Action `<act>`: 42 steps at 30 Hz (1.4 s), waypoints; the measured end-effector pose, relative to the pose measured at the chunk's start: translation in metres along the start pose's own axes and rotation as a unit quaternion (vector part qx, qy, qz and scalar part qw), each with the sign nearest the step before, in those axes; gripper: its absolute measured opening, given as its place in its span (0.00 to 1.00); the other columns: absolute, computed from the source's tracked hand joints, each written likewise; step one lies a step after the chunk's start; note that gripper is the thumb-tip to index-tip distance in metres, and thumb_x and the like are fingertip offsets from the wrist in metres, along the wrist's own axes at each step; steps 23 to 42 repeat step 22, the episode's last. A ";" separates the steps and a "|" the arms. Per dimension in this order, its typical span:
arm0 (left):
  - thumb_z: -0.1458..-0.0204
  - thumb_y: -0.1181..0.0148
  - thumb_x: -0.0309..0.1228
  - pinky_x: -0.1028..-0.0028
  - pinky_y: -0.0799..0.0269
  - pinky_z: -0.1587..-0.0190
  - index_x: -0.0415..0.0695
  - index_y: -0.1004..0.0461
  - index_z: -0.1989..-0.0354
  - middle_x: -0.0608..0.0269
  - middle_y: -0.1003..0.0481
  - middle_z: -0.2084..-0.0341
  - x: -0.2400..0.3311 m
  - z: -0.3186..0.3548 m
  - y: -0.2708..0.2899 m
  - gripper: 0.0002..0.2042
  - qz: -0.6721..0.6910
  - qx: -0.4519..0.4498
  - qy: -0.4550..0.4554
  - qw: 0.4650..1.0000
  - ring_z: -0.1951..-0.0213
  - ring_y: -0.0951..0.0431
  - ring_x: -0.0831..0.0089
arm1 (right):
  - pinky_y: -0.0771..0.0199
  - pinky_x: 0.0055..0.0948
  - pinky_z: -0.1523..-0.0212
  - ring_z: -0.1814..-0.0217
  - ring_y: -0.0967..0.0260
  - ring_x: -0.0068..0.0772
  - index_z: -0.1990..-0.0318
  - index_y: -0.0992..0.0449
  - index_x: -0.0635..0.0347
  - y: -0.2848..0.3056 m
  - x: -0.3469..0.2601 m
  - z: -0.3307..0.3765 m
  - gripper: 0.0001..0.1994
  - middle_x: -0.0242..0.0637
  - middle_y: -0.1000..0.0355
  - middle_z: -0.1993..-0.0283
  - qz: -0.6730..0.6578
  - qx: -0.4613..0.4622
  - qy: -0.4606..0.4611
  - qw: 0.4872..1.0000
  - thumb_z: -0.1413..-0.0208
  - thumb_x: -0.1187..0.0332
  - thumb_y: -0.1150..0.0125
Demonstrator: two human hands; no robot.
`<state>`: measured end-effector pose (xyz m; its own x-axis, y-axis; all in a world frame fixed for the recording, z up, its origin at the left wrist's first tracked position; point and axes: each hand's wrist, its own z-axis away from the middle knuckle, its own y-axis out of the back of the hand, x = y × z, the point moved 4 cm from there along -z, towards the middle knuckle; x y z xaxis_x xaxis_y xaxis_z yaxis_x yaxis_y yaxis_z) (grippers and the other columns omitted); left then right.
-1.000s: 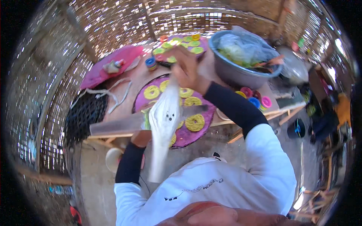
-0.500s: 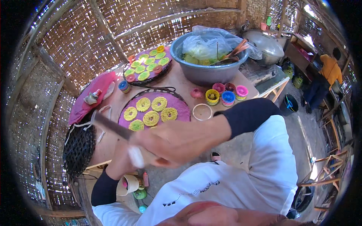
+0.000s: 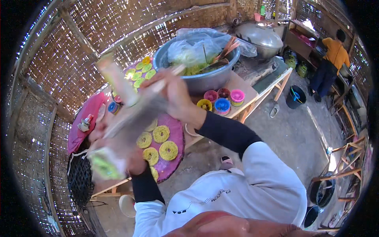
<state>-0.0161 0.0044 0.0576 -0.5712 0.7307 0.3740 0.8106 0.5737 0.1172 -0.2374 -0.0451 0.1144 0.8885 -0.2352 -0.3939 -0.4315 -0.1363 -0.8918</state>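
Note:
Motion smears a long tool (image 3: 136, 116) with a grey body, pale wooden handle-like parts and green residue at its lower end. My right hand (image 3: 173, 93) is closed round one of its pale wooden bars. At the lower end, my left hand (image 3: 136, 161) is wrapped against the tool, its fingers partly hidden and blurred. Beneath the tool lies a round tray with purple cloth (image 3: 178, 138), bearing several yellow rings of fine strands (image 3: 168, 150). Farther back, a second tray holds smaller green discs (image 3: 150, 74), partly covered by the tool.
A big grey-blue tub (image 3: 205, 83) holds green stuff, plastic and utensils. Colourful ring moulds (image 3: 222, 106) stand beside it, a blue one (image 3: 113, 107) at left. Pink cloth (image 3: 77, 138) lies at the left edge. A lidded metal pot (image 3: 262, 37) stands behind; a person in orange (image 3: 335, 53) is far right.
My right hand has gone up and away, and my left hand has come out from behind it. The tool now shows at full length over the near tray. The view has shifted.

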 end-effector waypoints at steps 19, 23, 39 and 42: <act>0.53 0.52 0.26 0.64 0.46 0.45 0.49 0.47 0.43 0.60 0.40 0.47 0.041 0.003 0.134 0.26 -0.614 0.093 -0.170 0.766 0.47 0.38 0.58 | 0.31 0.38 0.79 0.77 0.29 0.41 0.80 0.24 0.61 0.166 -0.154 -0.139 0.07 0.44 0.28 0.78 0.834 -0.539 0.088 0.081 0.66 0.68 0.46; 0.52 0.50 0.36 0.65 0.44 0.46 0.44 0.46 0.45 0.55 0.39 0.49 0.044 0.016 0.185 0.25 -0.397 0.168 -0.078 0.899 0.47 0.38 0.58 | 0.31 0.32 0.76 0.74 0.28 0.36 0.81 0.26 0.55 0.109 -0.162 -0.140 0.04 0.39 0.28 0.76 0.874 -0.480 0.051 -0.055 0.64 0.68 0.46; 0.52 0.50 0.36 0.65 0.44 0.46 0.44 0.46 0.45 0.55 0.39 0.49 0.044 0.016 0.185 0.25 -0.397 0.168 -0.078 0.899 0.47 0.38 0.58 | 0.31 0.32 0.76 0.74 0.28 0.36 0.81 0.26 0.55 0.109 -0.162 -0.140 0.04 0.39 0.28 0.76 0.874 -0.480 0.051 -0.055 0.64 0.68 0.46; 0.52 0.50 0.36 0.65 0.44 0.46 0.44 0.46 0.45 0.55 0.39 0.49 0.044 0.016 0.185 0.25 -0.397 0.168 -0.078 0.899 0.47 0.38 0.58 | 0.31 0.32 0.76 0.74 0.28 0.36 0.81 0.26 0.55 0.109 -0.162 -0.140 0.04 0.39 0.28 0.76 0.874 -0.480 0.051 -0.055 0.64 0.68 0.46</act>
